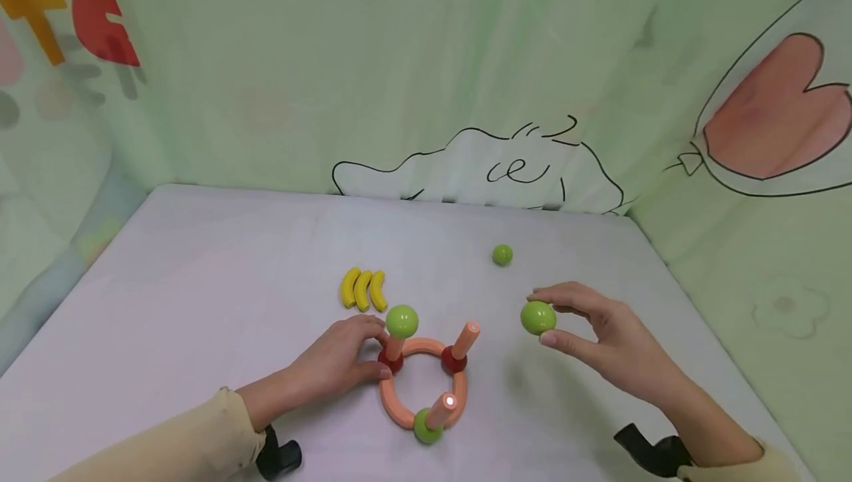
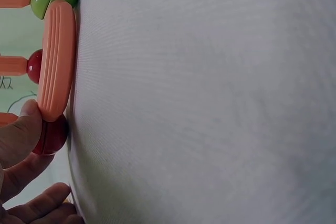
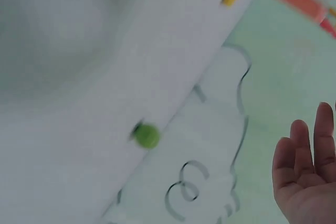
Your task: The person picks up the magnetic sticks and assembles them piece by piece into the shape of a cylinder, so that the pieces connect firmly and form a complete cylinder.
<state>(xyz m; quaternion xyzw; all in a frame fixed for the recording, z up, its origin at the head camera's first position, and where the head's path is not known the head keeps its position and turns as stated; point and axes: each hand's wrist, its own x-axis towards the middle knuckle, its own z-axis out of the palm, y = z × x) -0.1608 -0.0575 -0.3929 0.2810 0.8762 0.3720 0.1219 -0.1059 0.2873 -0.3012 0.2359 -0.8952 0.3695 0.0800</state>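
Note:
A coral toy ring (image 1: 389, 402) lies on the table with three upright pegs. Two red balls (image 1: 455, 359) and a green ball (image 1: 428, 426) sit at the pegs' feet. Another green ball (image 1: 402, 321) tops the left peg. My left hand (image 1: 336, 364) pinches the red ball (image 2: 52, 136) at that peg's foot between thumb and fingers. To the right, above the table, my right hand (image 1: 615, 341) holds a loose green ball (image 1: 538, 318) between thumb and fingertips. In the right wrist view, fingers of the right hand (image 3: 307, 171) show, but not the ball they hold.
Three yellow toy bananas (image 1: 362, 290) lie side by side behind the ring. A further green ball (image 1: 502, 254) rests near the back of the white table (image 1: 233, 260). Pale green printed curtains (image 1: 299, 60) enclose the table at the back and sides.

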